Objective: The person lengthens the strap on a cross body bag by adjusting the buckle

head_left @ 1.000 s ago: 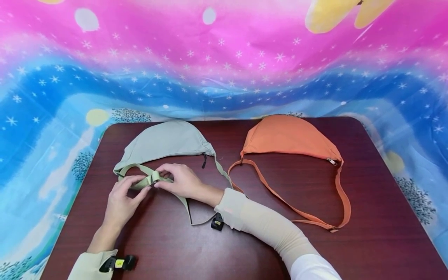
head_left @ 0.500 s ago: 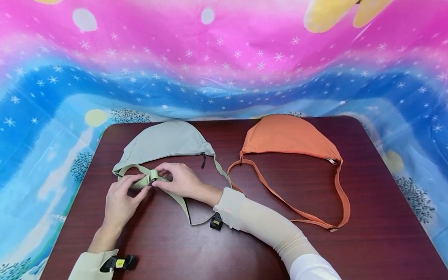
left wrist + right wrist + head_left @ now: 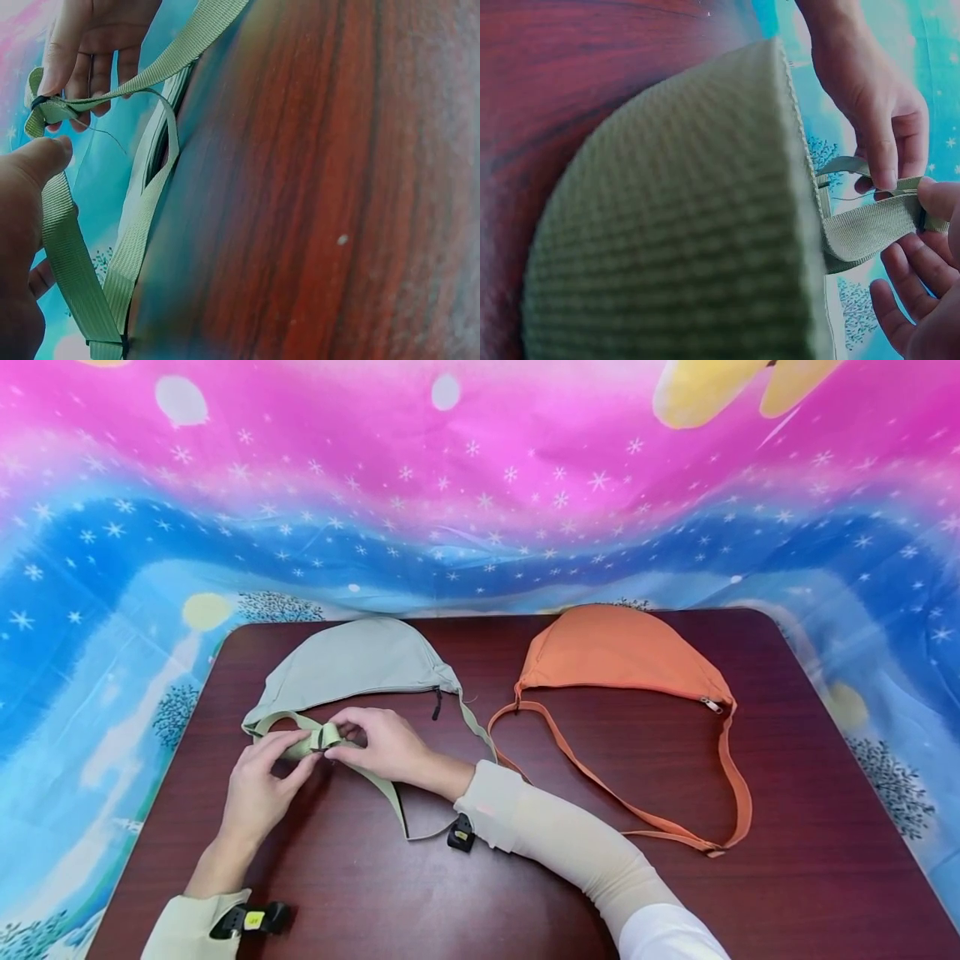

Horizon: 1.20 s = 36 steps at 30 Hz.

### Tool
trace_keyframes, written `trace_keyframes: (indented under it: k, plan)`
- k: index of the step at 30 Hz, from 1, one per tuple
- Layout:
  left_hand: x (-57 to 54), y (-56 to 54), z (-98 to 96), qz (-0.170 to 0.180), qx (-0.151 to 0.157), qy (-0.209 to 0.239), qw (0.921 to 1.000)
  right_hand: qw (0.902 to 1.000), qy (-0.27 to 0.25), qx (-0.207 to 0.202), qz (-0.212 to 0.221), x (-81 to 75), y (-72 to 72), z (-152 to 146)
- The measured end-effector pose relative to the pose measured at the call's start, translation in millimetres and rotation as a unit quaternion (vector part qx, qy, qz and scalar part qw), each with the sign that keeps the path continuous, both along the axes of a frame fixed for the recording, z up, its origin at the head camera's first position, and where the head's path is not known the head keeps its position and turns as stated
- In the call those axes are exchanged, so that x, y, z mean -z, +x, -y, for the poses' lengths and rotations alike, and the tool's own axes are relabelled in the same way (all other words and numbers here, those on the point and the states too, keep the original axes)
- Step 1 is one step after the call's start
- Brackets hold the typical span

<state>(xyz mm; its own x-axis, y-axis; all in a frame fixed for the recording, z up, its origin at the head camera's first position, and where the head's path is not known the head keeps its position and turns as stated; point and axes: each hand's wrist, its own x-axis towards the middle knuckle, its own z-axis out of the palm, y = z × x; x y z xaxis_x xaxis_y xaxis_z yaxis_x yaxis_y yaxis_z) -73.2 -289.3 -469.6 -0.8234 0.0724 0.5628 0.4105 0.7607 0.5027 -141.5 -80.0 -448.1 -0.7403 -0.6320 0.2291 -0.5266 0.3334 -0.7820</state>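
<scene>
A pale grey-green sling bag (image 3: 360, 662) lies on the table with its zipper edge toward me. Its light green webbing strap (image 3: 71, 251) is lifted in front of the bag. My left hand (image 3: 262, 781) pinches the strap just left of a dark slider buckle (image 3: 321, 739). On the buckle's other side, my right hand (image 3: 390, 747) pinches a small loop of the webbing between thumb and fingers. In the left wrist view, a loose thread hangs near the buckle. A blurred stretch of strap fills much of the right wrist view.
An orange sling bag (image 3: 622, 653) lies to the right, its orange strap (image 3: 592, 781) looped toward me. The dark red wooden table (image 3: 525, 893) has rounded far corners. Behind it hangs a pink and blue patterned cloth (image 3: 480, 510).
The strap loop and buckle have shifted slightly left and turned, so the dark buckle shows more clearly. Both hands keep their pinch; the right hand has edged left. The bags have stayed put.
</scene>
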Motion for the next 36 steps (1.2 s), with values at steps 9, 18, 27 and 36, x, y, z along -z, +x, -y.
trace_keyframes:
  k: [9, 18, 27, 36]
  plan:
    - [0.8, 1.2, 0.6, -0.006, 0.007, 0.024, 0.9997, 0.9996, 0.023, 0.011, -0.009, 4.0, -0.1, -2.1]
    - [-0.9, -2.0, 1.5, 0.026, 0.053, 0.031, 0.9978, 0.9998, -0.009, 0.016, -0.013, 2.7, -1.3, -5.5]
    - [-1.4, -6.5, -3.6, 0.039, 0.057, 0.031, 0.9971, 0.9999, 0.003, 0.011, -0.004, 3.4, -2.0, -5.2]
    - [-1.8, -8.1, -2.8, 0.067, 0.068, 0.054, 0.994, 0.9999, 0.009, 0.005, 0.003, 3.7, -2.3, -5.9]
